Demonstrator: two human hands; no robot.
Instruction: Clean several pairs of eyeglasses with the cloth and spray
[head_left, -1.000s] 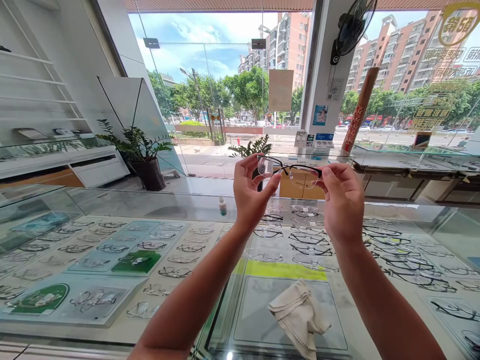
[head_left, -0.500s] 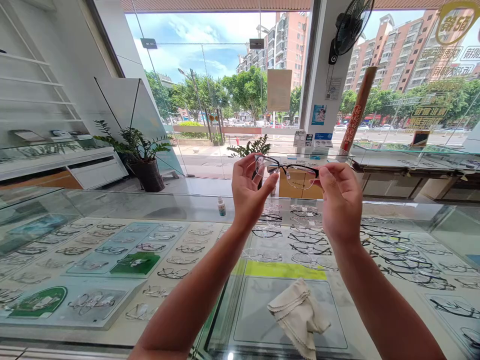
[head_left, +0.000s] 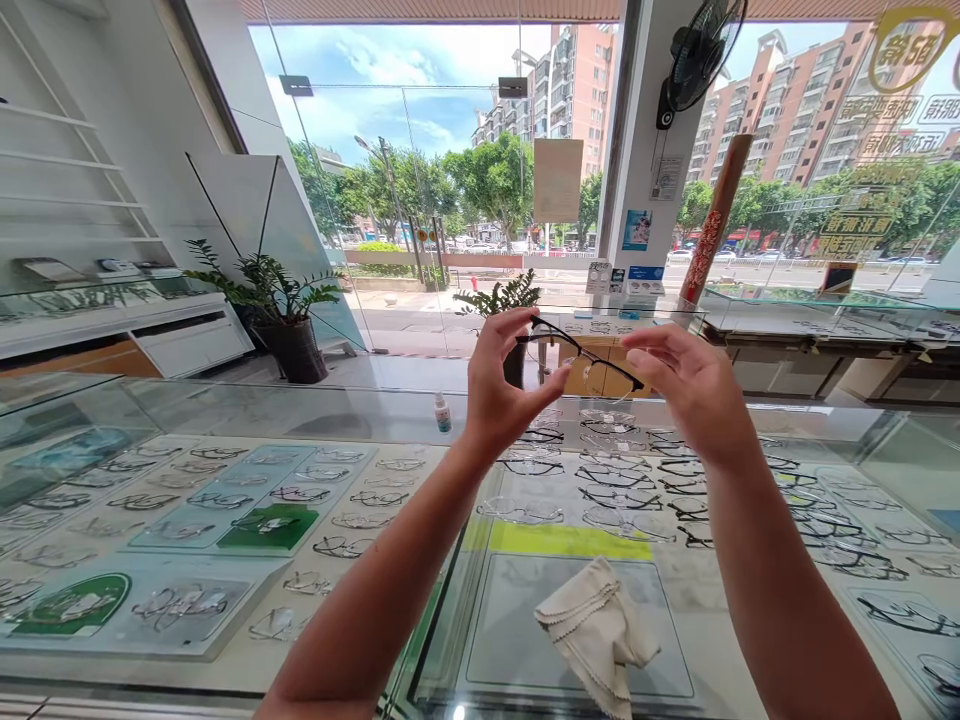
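A pair of black half-rim eyeglasses (head_left: 583,352) is held up above the glass counter, tilted with its right end lower. My left hand (head_left: 506,375) grips it at the left end, fingers above and thumb below; the exact contact is partly hidden. My right hand (head_left: 686,385) is beside the frame's right end, thumb and forefinger slightly apart, with nothing visible between them. Below on the counter lies a crumpled cream cleaning cloth (head_left: 596,625). Beyond my left forearm stands a small spray bottle (head_left: 442,413).
Rows of eyeglasses fill the glass display counter (head_left: 375,418) on both sides. Potted plants (head_left: 292,345) stand past it, near glass doors. At the back right is another display case (head_left: 810,325). A black fan (head_left: 705,55) hangs on the pillar.
The eyeglasses have tilted, their right end dropping. My right hand has come off that end and shifted slightly right, while my left hand keeps hold.
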